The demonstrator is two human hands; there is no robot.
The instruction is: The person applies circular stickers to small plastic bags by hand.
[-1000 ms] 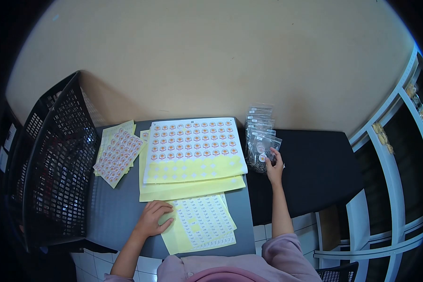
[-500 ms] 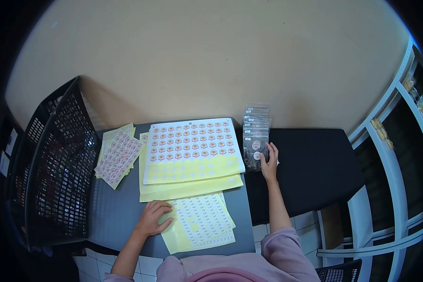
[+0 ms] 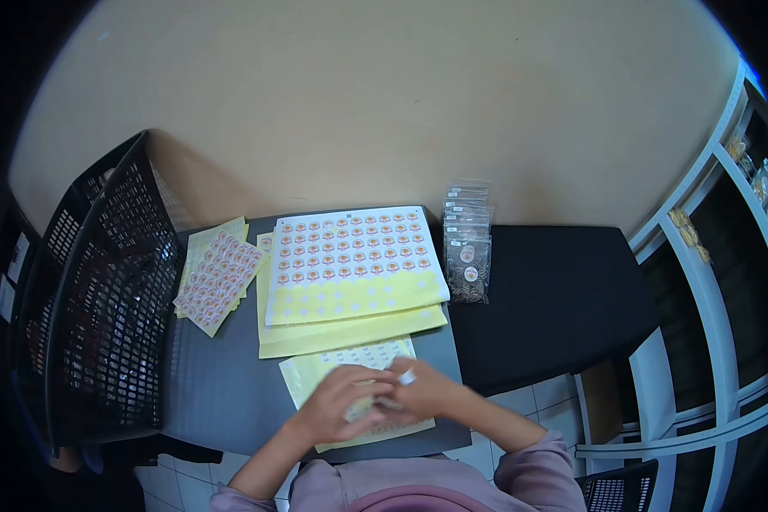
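My left hand (image 3: 340,403) and my right hand (image 3: 427,394) meet over a sheet of small printed labels (image 3: 311,373) with yellow backing, at the table's near edge. On the left hand, the fingers curve toward the right hand, with the thumb apart. The right hand's fingers are closed, and a small white piece (image 3: 407,376) shows at them. Overlapping fingers hide what lies between the two hands. Beyond them is a larger sheet of round stickers (image 3: 350,247), part of it peeled to yellow. Overlapping clear packets (image 3: 468,277) with dark contents stand apart at the right; the front one bears round stickers.
A tall black perforated basket (image 3: 111,299) stands at the left edge of the grey table (image 3: 213,384). Beside it lie more sticker sheets (image 3: 218,282). A black-covered surface (image 3: 555,299) adjoins on the right, with white shelving (image 3: 717,341) beyond. The wall rises behind.
My right hand has left the packets and come back left and toward me. My left hand has moved right over the label sheet to meet it. The packets stay in place.
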